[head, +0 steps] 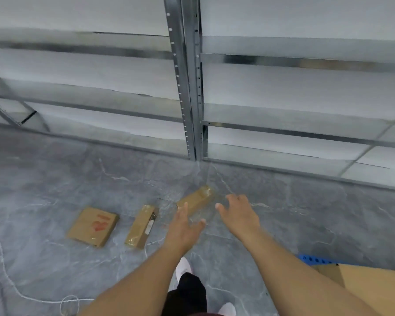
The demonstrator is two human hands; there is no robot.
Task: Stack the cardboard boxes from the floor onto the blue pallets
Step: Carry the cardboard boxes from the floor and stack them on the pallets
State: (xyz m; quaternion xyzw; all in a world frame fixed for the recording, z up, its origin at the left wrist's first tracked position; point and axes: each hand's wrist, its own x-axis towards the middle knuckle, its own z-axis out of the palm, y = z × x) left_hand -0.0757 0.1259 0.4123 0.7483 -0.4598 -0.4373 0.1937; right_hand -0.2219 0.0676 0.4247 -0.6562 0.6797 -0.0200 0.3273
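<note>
left hand: stretched forward and down, fingers straight and loosely spread, thumb out to the right; holds nothing; fingertips overlap the near end of the long box in this view, contact cannot be told.
right hand: also stretched forward, fingers spread and slightly bent, holds nothing; just right of the same box, a gap of floor showing between them.
long box: narrow brown cardboard box with glossy tape, lies flat on the floor between the two hands, angled toward the shelving; image is blurred here.
second box: narrow taped box, flat on the floor, left of the left hand, a white label strip along its right edge; apart from the long box.
flat box: squarish flat cardboard box, red marking on top, farthest left, near the second box but not touching.
blue pallet: only a small blue corner with holes shows at lower right, near the right forearm.
large carton: brown cardboard, lies over the blue pallet and hides most of it, lower right corner.
floor: grey, marbled with pale veins.
shelving: grey metal rack with perforated uprights and pale shelves, fills the upper half behind the boxes.
white cord: thin, loops across the floor at lower left.
feet: white shoe and dark trouser leg below the forearms, bottom centre.
</note>
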